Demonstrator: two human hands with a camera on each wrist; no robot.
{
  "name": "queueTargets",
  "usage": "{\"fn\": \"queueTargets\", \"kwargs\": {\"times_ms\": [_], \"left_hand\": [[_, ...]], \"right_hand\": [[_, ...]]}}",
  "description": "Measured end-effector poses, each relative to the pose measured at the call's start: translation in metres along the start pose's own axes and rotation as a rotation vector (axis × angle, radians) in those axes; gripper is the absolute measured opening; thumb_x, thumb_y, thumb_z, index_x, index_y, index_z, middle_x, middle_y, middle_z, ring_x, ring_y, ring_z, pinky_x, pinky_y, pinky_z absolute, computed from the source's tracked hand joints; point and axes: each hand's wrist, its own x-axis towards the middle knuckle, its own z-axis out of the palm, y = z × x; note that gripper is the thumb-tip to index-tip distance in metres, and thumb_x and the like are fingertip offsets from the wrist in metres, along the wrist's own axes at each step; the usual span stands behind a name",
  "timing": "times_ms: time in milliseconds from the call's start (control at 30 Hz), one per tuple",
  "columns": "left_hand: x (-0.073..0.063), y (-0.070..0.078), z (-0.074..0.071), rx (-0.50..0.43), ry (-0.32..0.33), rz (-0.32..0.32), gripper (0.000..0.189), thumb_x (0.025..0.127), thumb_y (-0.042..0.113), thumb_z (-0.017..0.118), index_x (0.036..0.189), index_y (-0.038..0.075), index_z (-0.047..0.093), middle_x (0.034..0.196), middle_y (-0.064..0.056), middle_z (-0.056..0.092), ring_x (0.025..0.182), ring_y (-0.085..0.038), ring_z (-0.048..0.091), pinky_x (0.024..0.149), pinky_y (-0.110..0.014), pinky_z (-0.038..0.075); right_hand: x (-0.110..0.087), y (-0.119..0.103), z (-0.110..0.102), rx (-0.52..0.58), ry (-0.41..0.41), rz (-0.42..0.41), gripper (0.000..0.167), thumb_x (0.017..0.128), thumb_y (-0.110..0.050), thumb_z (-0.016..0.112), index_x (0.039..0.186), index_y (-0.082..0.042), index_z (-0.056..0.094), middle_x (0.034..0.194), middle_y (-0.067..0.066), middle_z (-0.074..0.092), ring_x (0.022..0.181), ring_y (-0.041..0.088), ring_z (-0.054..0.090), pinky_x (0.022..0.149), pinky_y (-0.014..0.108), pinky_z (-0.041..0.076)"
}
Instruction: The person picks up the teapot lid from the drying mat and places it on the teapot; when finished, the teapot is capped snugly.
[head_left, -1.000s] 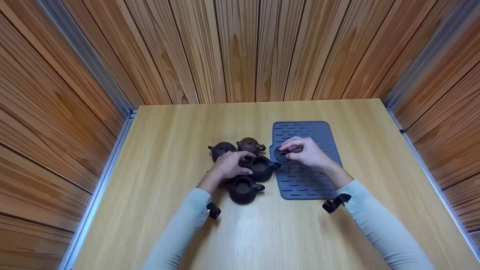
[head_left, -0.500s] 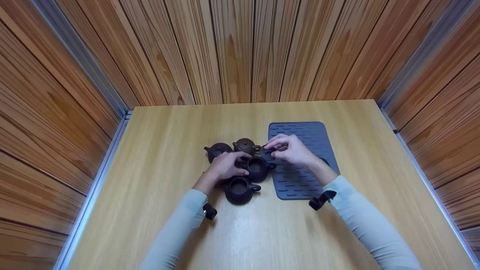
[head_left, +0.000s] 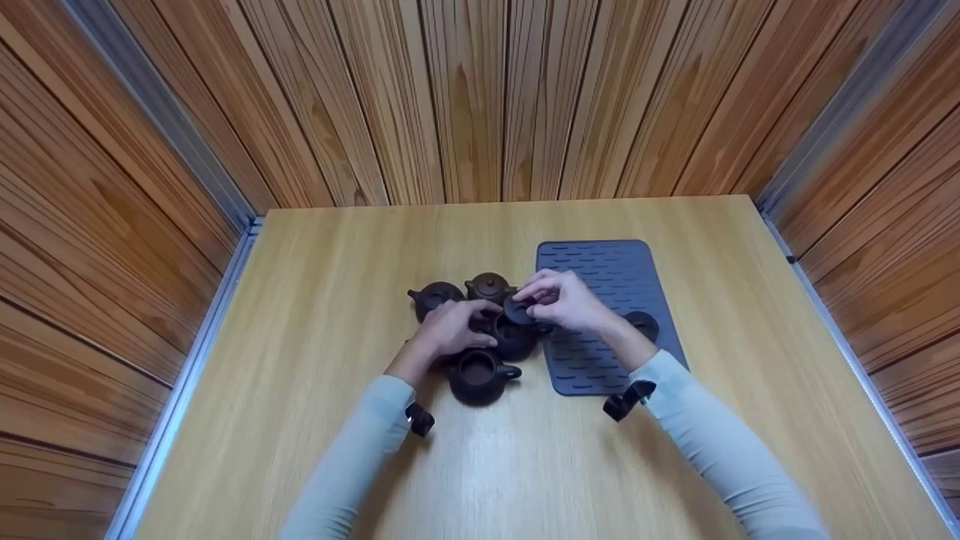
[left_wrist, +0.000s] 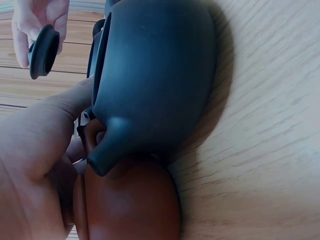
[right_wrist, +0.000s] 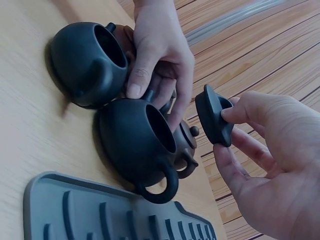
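Note:
My right hand [head_left: 566, 304] pinches a dark teapot lid [right_wrist: 209, 116] between thumb and fingers. The lid is tilted and held just above an uncovered black teapot [right_wrist: 132, 137], apart from its opening. At that pot's spout side, my left hand [head_left: 452, 328] holds it, thumb on one side and fingers on the other. A second uncovered black teapot [head_left: 478, 381] stands nearer to me. Under the left hand, a reddish-brown teapot [left_wrist: 132, 205] shows in the left wrist view; the head view mostly hides it.
A brown lidded teapot [head_left: 489, 286] and another dark teapot [head_left: 433, 299] stand behind the left hand, close together. To the right lies a grey ridged mat [head_left: 592, 259], with another dark lid [head_left: 643, 324] on it beside the right wrist.
My right hand has carried the lid leftward from over the mat to above the black teapot. Another lid on the mat has come into view. The left hand stays at the pot.

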Motion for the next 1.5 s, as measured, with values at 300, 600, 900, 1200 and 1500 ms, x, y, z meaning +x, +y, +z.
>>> {"fn": "queueTargets", "kwargs": {"times_ms": [300, 600, 900, 1200, 1500], "left_hand": [[0.000, 0.000, 0.000, -0.004, -0.020, -0.033, 0.061, 0.098, 0.038, 0.090, 0.154, 0.028, 0.069, 0.142, -0.012, 0.080, 0.138, -0.037, 0.071, 0.119, -0.058, 0.053], [0.001, 0.000, -0.001, -0.016, -0.022, -0.020, 0.060, 0.097, 0.036, 0.091, 0.153, 0.028, 0.070, 0.143, -0.011, 0.080, 0.137, -0.036, 0.071, 0.118, -0.058, 0.054], [0.002, 0.000, -0.002, -0.006, -0.020, -0.010, 0.059, 0.097, 0.037, 0.090, 0.152, 0.029, 0.070, 0.143, -0.010, 0.080, 0.137, -0.036, 0.071, 0.118, -0.058, 0.054], [0.002, 0.000, -0.001, -0.004, -0.014, -0.001, 0.059, 0.097, 0.037, 0.090, 0.152, 0.029, 0.070, 0.142, -0.010, 0.081, 0.138, -0.037, 0.072, 0.118, -0.059, 0.054], [0.001, -0.001, 0.000, -0.011, -0.008, -0.002, 0.058, 0.097, 0.037, 0.090, 0.151, 0.028, 0.071, 0.143, -0.010, 0.081, 0.139, -0.037, 0.071, 0.119, -0.058, 0.053]], "right_hand": [[0.002, 0.012, 0.014, -0.002, -0.018, -0.011, 0.030, 0.094, 0.007, 0.077, 0.122, 0.001, 0.085, 0.135, 0.025, 0.072, 0.125, 0.026, 0.067, 0.105, 0.034, 0.061], [0.003, 0.025, 0.019, -0.030, -0.006, -0.034, 0.029, 0.092, 0.006, 0.080, 0.120, 0.000, 0.086, 0.134, 0.025, 0.074, 0.128, 0.032, 0.069, 0.110, 0.049, 0.062], [0.001, 0.029, 0.022, -0.043, -0.001, -0.051, 0.028, 0.092, 0.006, 0.081, 0.119, -0.001, 0.087, 0.136, 0.026, 0.074, 0.134, 0.039, 0.066, 0.110, 0.053, 0.061], [0.000, 0.030, 0.026, -0.036, -0.005, -0.072, 0.028, 0.092, 0.007, 0.082, 0.119, -0.001, 0.086, 0.137, 0.025, 0.072, 0.136, 0.041, 0.064, 0.114, 0.053, 0.061], [0.000, 0.036, 0.028, -0.058, -0.011, -0.104, 0.026, 0.096, 0.001, 0.083, 0.122, 0.001, 0.085, 0.136, 0.028, 0.073, 0.133, 0.043, 0.066, 0.109, 0.047, 0.062]]}}
